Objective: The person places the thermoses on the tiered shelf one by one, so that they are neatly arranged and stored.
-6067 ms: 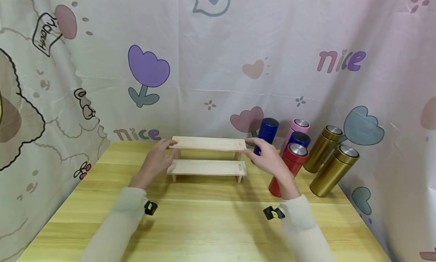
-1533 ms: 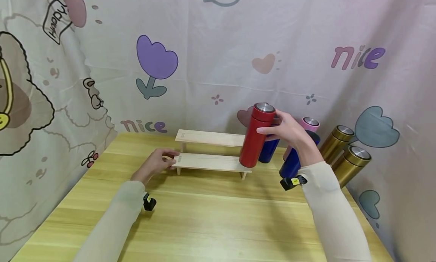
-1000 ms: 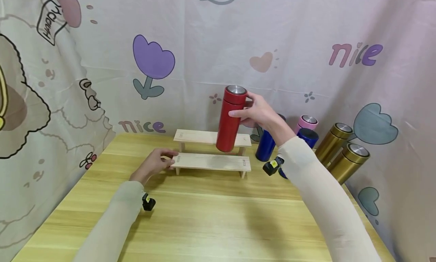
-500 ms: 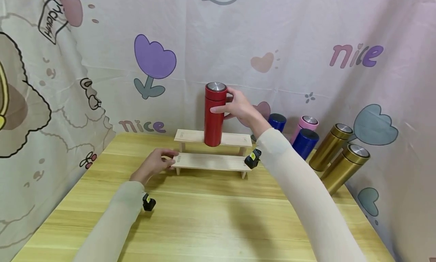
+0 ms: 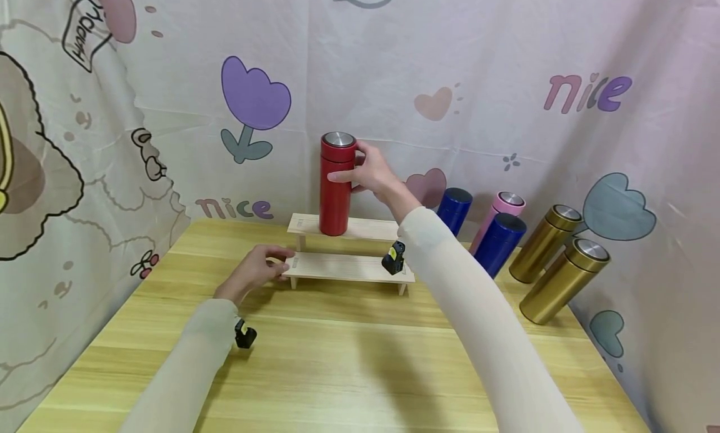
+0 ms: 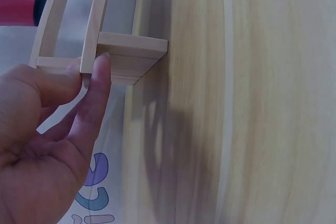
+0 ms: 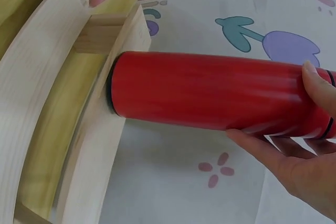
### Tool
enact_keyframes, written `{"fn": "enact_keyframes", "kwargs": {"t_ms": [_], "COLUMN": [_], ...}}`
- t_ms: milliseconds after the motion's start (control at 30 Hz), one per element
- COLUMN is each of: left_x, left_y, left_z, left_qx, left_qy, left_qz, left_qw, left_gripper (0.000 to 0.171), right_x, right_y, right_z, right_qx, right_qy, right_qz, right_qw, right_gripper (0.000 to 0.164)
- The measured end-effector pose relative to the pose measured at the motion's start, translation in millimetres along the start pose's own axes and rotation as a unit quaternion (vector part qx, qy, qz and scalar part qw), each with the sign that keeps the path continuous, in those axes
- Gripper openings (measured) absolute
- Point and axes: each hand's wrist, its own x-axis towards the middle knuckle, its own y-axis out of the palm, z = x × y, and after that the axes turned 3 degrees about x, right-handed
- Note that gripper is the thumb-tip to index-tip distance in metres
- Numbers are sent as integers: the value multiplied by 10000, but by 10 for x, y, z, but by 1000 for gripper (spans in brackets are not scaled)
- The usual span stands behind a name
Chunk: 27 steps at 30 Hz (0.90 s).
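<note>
A two-tier wooden shelf (image 5: 349, 267) stands toward the back of the table. My right hand (image 5: 374, 174) grips a red thermos flask (image 5: 335, 195) near its top, thumb across the front and fingers behind. The flask is upright, its black base right at the upper board (image 7: 102, 145), left of that board's middle. With thumb and fingertips, my left hand (image 5: 255, 272) pinches the left end of the lower board; the left wrist view shows the board's end (image 6: 90, 59) between them.
Right of the shelf stand two blue flasks (image 5: 500, 242), a pink flask (image 5: 509, 203) and two gold flasks (image 5: 565, 280). Behind the wooden table (image 5: 315, 364) hangs a printed cloth (image 5: 360, 77).
The right hand took the red flask from the group at the right and carried it left over the upper board. The left hand moved from the upper board's end to the lower board's.
</note>
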Motion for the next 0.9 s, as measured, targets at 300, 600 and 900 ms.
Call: {"fn": "enact_keyframes", "kwargs": {"t_ms": [300,600,900], "left_x": [3,0,12], "left_y": [-2,3,-22], "left_z": [4,-4,21], "left_qx": [36,27,76], "left_qy": [41,55,60], "left_qz": [31,99,41], "left_qw": [10000,9999,9999], "left_gripper": [40,39,38], "right_x": [59,105,115], "right_y": [113,170,231], "right_z": [-29,-20,-76], "right_qx": [152,249,247], "right_qy": [19,90,-21], "right_qz": [-227,-259,-281], "right_qw": [9996,9993,9993], "right_gripper": [78,84,75]}}
